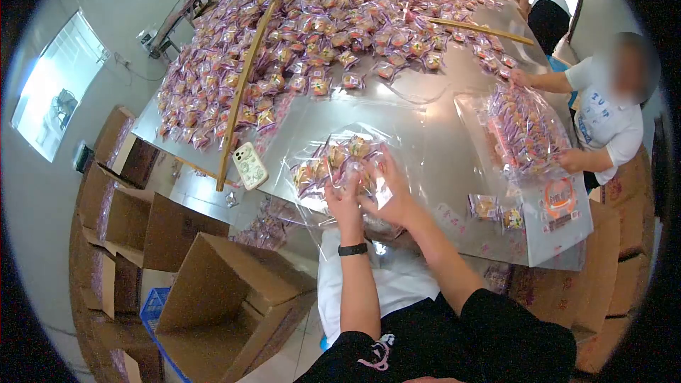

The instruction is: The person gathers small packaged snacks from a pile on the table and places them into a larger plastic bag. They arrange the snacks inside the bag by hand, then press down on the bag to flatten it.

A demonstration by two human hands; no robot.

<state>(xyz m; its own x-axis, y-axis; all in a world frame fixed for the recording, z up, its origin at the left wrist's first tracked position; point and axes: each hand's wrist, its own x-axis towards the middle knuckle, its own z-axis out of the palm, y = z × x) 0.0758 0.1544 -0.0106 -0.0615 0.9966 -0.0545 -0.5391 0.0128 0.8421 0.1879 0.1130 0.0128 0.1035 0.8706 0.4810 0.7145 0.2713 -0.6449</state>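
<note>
A clear plastic bag (333,143) lies at the near edge of the metal table, with several small wrapped packets (319,167) inside it. My left hand (345,198) is at the bag's near side, fingers apart and pointing away from me, touching the plastic. My right hand (390,195) is on the bag's right part, its fingers partly blurred and covered by shiny film; what it grips, if anything, cannot be made out. Two loose wrapped packets (484,206) lie to the right of my hands.
A large heap of wrapped packets (319,42) covers the far table, with wooden strips (245,92) across it. A phone (250,165) lies left. A co-worker (606,113) at right handles a filled bag (525,131). Open cardboard boxes (227,298) stand lower left.
</note>
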